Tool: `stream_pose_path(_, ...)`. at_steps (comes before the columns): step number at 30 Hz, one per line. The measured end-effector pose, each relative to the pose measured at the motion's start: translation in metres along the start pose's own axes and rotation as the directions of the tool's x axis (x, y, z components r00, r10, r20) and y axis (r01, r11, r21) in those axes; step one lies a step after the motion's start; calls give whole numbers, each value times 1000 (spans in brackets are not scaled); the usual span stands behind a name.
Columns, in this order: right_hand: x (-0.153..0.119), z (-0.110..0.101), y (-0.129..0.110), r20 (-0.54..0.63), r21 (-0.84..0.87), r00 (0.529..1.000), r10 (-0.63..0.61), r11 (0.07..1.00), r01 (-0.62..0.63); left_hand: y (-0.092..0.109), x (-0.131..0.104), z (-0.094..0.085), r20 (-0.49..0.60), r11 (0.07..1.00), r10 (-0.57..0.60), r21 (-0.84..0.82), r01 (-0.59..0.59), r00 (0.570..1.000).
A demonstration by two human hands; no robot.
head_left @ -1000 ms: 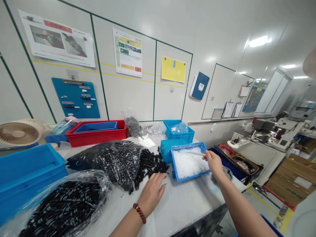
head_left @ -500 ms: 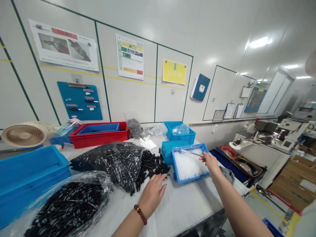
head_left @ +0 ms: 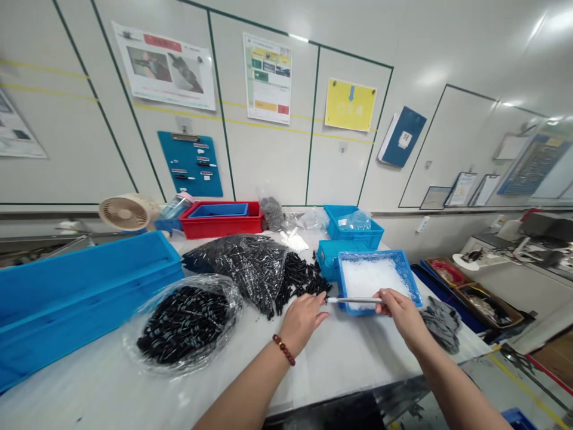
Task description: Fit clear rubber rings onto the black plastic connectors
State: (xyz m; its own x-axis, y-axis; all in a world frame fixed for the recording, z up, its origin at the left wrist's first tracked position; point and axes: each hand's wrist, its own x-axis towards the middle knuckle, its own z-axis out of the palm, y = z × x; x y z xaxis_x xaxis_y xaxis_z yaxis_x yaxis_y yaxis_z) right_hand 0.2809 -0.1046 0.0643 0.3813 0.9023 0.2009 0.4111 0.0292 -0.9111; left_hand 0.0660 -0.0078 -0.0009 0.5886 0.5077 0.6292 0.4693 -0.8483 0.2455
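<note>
My right hand (head_left: 400, 313) grips slim silver tweezers (head_left: 358, 300), held level over the near edge of a blue tray (head_left: 414, 292). A small whitish bit shows at the tool's tip. Many tiny white, translucent pieces (head_left: 373, 275) fill the tray. My left hand (head_left: 302, 322), with a beaded bracelet at the wrist, lies at the near edge of a pile of short black tubular parts (head_left: 304, 278). Its thumb stands apart from the forefinger, and the fingertips are close to the tweezers' tip. A small dark part is by those fingertips; whether they touch it is unclear.
A black plastic bag (head_left: 242, 263) lies behind the pile. To the left are a clear bag of black parts (head_left: 185, 322) and a long blue bin (head_left: 89, 280). A red bin (head_left: 224, 226), teal boxes (head_left: 342, 254) and a grey cloth (head_left: 443, 322) surround the work area.
My right hand has brought the tweezers from above the white pieces down to the tray's near-left edge, towards my left hand. The camera view has turned left.
</note>
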Motion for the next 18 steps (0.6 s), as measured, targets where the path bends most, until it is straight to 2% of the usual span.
stream_pose_path(3, -8, 11, -3, 56, -102, 996, -67, 992, 73, 2, 1, -2, 94, 998, -15, 58, 10, 995)
stream_pose_path(6, -12, 20, -1, 28, -178, 990, -135, 974, 138, 3, 0, -1, 127, 998, 17, 61, -25, 992)
stream_pose_path(11, -18, 36, 8, -64, -272, 959, -276, 930, 249, 4, -2, 4, 83, 989, 148, 15, -150, 985)
stream_pose_path(18, -27, 64, 9, -58, -437, 859, -508, 787, 436, 13, -2, 0, -24, 969, 236, -61, -238, 971)
